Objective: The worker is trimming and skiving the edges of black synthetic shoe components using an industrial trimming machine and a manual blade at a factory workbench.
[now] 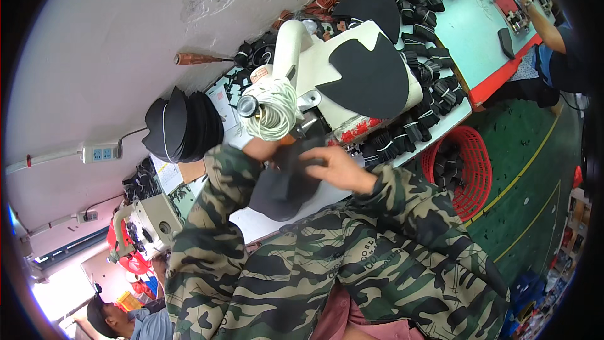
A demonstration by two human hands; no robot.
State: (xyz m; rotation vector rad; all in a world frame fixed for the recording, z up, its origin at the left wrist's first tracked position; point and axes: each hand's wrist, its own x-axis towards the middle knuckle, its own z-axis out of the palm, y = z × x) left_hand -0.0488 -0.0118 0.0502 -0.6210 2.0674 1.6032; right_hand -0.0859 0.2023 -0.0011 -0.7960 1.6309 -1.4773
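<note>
A dark, limp fabric piece [281, 190] lies under a white sewing machine [306, 56] and hangs over the near edge of the table, slightly blurred. My right hand [340, 167] rests on its right side, fingers stretched toward the left and apart. At the piece's far left is my left hand [259, 149]; the machine head and a coil of white cord [275, 110] hide its fingers. A black cut piece with notched edges [365, 75] lies flat on top of the machine.
Left of the machine stands a tied stack of black pieces [182, 126]. Bundled black strips [402, 138] line the table's right side. A red basket [481, 170] stands on the green floor. A screwdriver [195, 58] points at the machine. Other people work at far right and lower left.
</note>
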